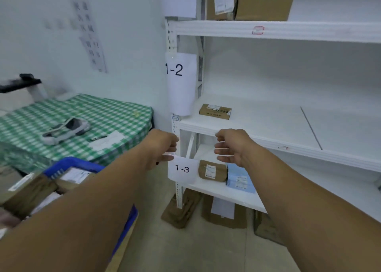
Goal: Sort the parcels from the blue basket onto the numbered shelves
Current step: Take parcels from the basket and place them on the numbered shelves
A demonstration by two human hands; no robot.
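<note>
Parcels [31, 193] wait in the blue basket [68, 164] at lower left, close for picking. Left hand [160, 148] and right hand [233, 146] reach toward the shelving [268, 142] with loosely curled, seemingly empty fingers. Beyond, sorted packages [212, 170] lie by label 1-3 [182, 168] and label 1-2 [175, 69].

— How is the person reaching?
— Forward, with the left hand [162, 148] and right hand [233, 146] level, a gap between them, palms facing.
— And the fingers?
— Loosely curled, gripping nothing.
</note>
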